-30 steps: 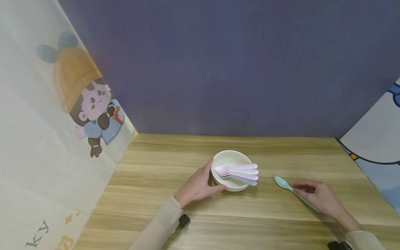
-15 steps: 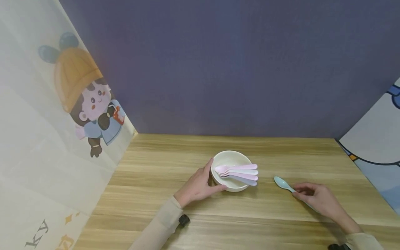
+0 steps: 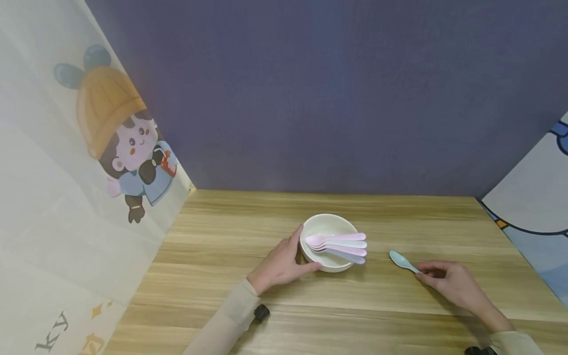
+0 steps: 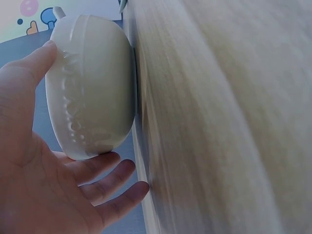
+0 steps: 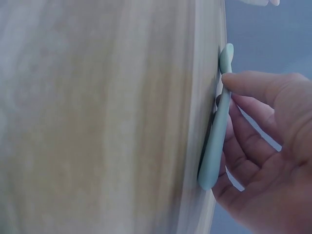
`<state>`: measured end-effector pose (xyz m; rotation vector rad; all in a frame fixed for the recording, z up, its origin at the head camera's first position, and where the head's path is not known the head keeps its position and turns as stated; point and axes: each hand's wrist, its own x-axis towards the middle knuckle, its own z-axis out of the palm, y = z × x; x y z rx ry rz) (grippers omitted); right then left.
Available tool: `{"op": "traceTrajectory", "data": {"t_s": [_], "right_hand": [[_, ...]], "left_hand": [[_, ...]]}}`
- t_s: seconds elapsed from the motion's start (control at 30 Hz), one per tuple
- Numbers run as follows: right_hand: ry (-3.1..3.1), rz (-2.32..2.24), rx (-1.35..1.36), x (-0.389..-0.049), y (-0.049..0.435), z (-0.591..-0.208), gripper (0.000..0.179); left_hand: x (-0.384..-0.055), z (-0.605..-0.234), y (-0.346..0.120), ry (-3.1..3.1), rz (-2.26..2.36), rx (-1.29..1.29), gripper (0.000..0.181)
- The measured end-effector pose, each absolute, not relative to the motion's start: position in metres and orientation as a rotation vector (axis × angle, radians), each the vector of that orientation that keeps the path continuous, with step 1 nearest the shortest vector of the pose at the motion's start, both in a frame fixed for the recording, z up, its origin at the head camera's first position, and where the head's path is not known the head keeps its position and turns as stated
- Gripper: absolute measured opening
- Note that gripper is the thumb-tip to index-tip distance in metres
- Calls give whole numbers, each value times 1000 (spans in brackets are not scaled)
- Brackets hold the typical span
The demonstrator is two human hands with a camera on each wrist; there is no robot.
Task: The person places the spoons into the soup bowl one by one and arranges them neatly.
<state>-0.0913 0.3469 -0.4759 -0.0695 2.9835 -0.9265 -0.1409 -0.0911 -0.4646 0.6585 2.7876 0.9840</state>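
A white bowl (image 3: 327, 224) stands on the wooden table, cradled on its left side between the thumb and fingers of my left hand (image 3: 281, 261). In the left wrist view, the thumb lies near the rim of the bowl (image 4: 95, 87) and the fingers reach along its other side. Several pink, white and purple spoons (image 3: 339, 246) lie fanned in the bowl, handles over its right rim. Farther right, my right hand (image 3: 450, 281) pinches a mint-green spoon (image 3: 401, 260) by its handle. In the right wrist view, the green spoon (image 5: 217, 139) lies low along the table, thumb at its neck.
The wooden table (image 3: 248, 217) ends at a dark blue back panel (image 3: 328, 98). A white panel with a cartoon child (image 3: 137, 148) borders the left side, and another printed panel (image 3: 528, 192) the right.
My right hand has shifted slightly down and closed on the green spoon; the handle end, seen below the hand earlier, is now hidden. The left hand and bowl have stayed put.
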Motion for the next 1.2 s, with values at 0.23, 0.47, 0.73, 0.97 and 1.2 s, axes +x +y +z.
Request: {"op": "traceTrajectory", "data": {"t_s": [0.23,0.47,0.73,0.97,1.2], "right_hand": [[2995,-934,-111,-93,349,-477,20],[2967,-929,-104,-95,350,-476,24],[2989,-889,-107,-101,351,-472,24],[3011,-888,-163,-104,348,-463,20],[3000,-879,-189,-109,343,-456,22]], "left_hand": [[-141,-466,-91,2791,986,659,120],[-140,-464,-91,2791,978,645,120],[-139,-463,-91,2788,984,642,120],[-140,-464,-90,2798,976,644,120],[-140,-464,-90,2796,971,642,120]]}}
